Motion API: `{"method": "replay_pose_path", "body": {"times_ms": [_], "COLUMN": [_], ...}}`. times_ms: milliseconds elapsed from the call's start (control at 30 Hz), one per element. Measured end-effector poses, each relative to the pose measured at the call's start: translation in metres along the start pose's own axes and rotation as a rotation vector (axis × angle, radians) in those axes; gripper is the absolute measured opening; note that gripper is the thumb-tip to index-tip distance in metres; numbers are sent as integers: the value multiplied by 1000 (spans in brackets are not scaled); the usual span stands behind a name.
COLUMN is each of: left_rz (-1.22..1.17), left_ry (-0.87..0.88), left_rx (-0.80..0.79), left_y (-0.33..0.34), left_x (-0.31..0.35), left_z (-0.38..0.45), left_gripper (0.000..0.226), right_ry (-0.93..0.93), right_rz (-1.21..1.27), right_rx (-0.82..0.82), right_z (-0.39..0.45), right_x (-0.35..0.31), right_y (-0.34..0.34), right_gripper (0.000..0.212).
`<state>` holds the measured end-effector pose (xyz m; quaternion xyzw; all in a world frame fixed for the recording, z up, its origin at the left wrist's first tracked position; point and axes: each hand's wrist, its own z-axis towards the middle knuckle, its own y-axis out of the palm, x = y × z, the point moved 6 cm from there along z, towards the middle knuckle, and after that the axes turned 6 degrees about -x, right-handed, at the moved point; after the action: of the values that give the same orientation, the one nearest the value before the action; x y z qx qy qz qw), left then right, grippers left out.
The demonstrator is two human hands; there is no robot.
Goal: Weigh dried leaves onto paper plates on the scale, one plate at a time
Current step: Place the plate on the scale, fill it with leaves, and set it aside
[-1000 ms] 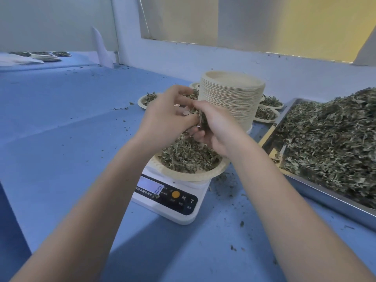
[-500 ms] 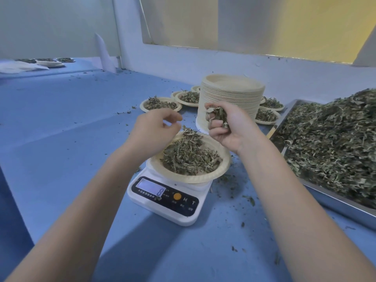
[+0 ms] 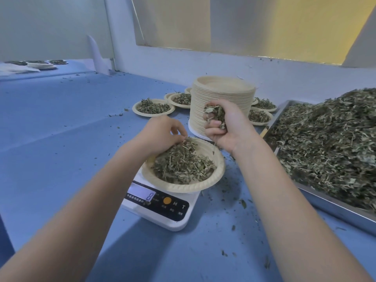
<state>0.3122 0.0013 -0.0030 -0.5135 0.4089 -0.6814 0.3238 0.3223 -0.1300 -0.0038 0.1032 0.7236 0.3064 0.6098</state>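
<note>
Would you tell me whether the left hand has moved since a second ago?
Yes. The left hand has dropped from in front of the plate stack to the heap on the scale's plate.

Single head-worn view, forward and down, close over scale

Blue table cover; yellow window panel

Two bare forearms are showing, with no sleeve reaching into view on either. The left hand is wearing no glove, ring or watch, and the right hand is just as bare, its wrist carrying no band. The fingers are showing short, unpainted nails. No clothing is appearing anywhere along either arm.
</note>
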Motion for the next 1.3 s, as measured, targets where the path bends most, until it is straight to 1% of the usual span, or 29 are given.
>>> {"method": "replay_pose_path", "body": {"times_ms": [233, 400, 433, 500, 600, 700, 767, 867, 967, 1067, 1133, 1200, 1300], "left_rz": [-42, -127, -113, -33, 30, 31, 60, 68, 32, -74, -152, -204, -197], "left_ry": [-12, 2, 6, 10, -4, -5, -2, 5, 26, 49, 77, 124, 166], "left_rx": [10, 95, 84, 14, -79, -86, -88, -26, 102, 265, 337, 344, 312], "left_y": [-5, -18, -19, -14, -4, 0, 2, -1, -15, -37, -48, -52, -48], "left_x": [3, 3, 4, 7, 9, 10, 11, 12, 12, 17, 24, 34, 46], "left_z": [-3, -7, -7, -8, -10, -9, -7, -4, -6, -11, -14, -15, -15], "left_gripper": [13, 11, 10, 7, 14, 21, 21, 14, 14, 13, 13, 13, 12], "right_ry": [-24, -26, -23, -22, -28, -42, -47, -47, -47, -37, -7, 35, 96], "right_rz": [-23, -138, -177, -243, -314, -374, -400, -421, -419, -409, -415, -434, -415], "right_rx": [25, 58, 61, 60, 60, 67, 65, 52, 57, 84, 97, 77, -27], "right_z": [0, 0, 0, 0, -1, -1, -2, -1, 0, 2, 2, 2, -1], "right_x": [-2, 0, 0, 0, -1, -2, -3, -3, -3, -1, 3, 8, 12], "right_y": [-3, -5, -5, -4, -3, -2, -1, 0, -2, -5, -6, -3, 6], "right_gripper": [19, 20, 21, 22, 23, 22, 21, 19, 19, 21, 24, 28, 38]}}
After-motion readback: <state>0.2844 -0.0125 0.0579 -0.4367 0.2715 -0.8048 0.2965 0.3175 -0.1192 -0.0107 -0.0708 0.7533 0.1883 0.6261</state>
